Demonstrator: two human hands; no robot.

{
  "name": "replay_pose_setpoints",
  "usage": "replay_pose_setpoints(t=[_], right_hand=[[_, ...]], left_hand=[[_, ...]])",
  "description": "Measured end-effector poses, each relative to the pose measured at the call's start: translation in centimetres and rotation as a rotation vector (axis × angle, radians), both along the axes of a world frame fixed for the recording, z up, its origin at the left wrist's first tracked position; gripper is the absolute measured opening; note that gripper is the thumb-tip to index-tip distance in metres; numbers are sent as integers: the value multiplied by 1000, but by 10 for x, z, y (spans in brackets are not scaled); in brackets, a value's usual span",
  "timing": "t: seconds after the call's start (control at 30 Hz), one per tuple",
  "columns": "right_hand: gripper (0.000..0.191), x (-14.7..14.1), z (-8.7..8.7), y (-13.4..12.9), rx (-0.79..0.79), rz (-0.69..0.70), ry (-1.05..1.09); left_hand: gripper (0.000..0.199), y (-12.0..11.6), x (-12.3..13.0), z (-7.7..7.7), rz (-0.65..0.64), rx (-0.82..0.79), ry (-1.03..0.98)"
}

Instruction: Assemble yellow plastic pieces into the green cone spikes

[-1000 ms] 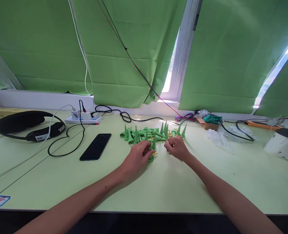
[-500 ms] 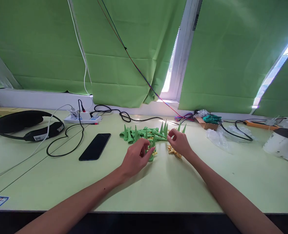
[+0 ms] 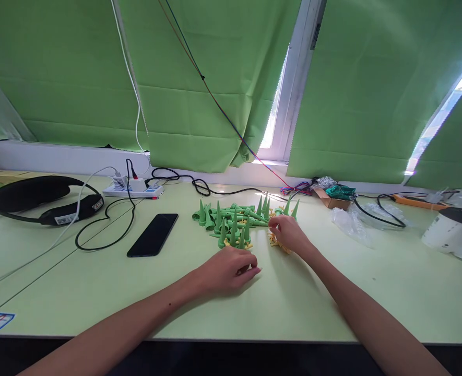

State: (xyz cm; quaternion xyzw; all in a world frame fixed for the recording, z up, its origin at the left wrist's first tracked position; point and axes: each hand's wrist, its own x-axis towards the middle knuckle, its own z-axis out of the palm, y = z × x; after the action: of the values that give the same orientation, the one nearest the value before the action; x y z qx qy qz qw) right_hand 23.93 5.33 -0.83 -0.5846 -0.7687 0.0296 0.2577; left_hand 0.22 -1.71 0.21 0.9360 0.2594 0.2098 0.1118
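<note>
My left hand (image 3: 231,269) rests low over the table, just in front of a group of upright green plastic cones (image 3: 234,230) with small yellow parts at their bases. Its fingers are loosely curled, the thumb a little apart, with nothing visible between them. My right hand (image 3: 288,233) is at the right end of a heap of loose green cone pieces (image 3: 231,213), thumb and forefinger pinched together. What the pinch holds, if anything, is hidden. Beneath that hand lies a small pile of yellow plastic pieces (image 3: 278,245), partly covered. More cones (image 3: 290,207) stand just behind it.
Left of the heap lies a black phone (image 3: 153,235), with a black headband-like device (image 3: 50,201) and a power strip (image 3: 132,189) beyond. Cables run along the back. To the right are a small cardboard box (image 3: 332,198), plastic wrap (image 3: 348,222) and a white roll (image 3: 452,230).
My left hand has drawn back toward me and away from the front cones, which now show standing upright. My right hand has come slightly lower, over the yellow pile.
</note>
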Motion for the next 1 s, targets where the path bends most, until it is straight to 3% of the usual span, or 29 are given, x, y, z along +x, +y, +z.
replay_pose_setpoints(t=[0.37, 1.0], right_hand=[[22, -2, -1, -6, -73, -22, -75], [20, -6, -6, -4, -23, -14, -42]], left_hand=[[26, -2, 1, 2, 2, -9, -22], [27, 0, 1, 2, 9, 13, 45]])
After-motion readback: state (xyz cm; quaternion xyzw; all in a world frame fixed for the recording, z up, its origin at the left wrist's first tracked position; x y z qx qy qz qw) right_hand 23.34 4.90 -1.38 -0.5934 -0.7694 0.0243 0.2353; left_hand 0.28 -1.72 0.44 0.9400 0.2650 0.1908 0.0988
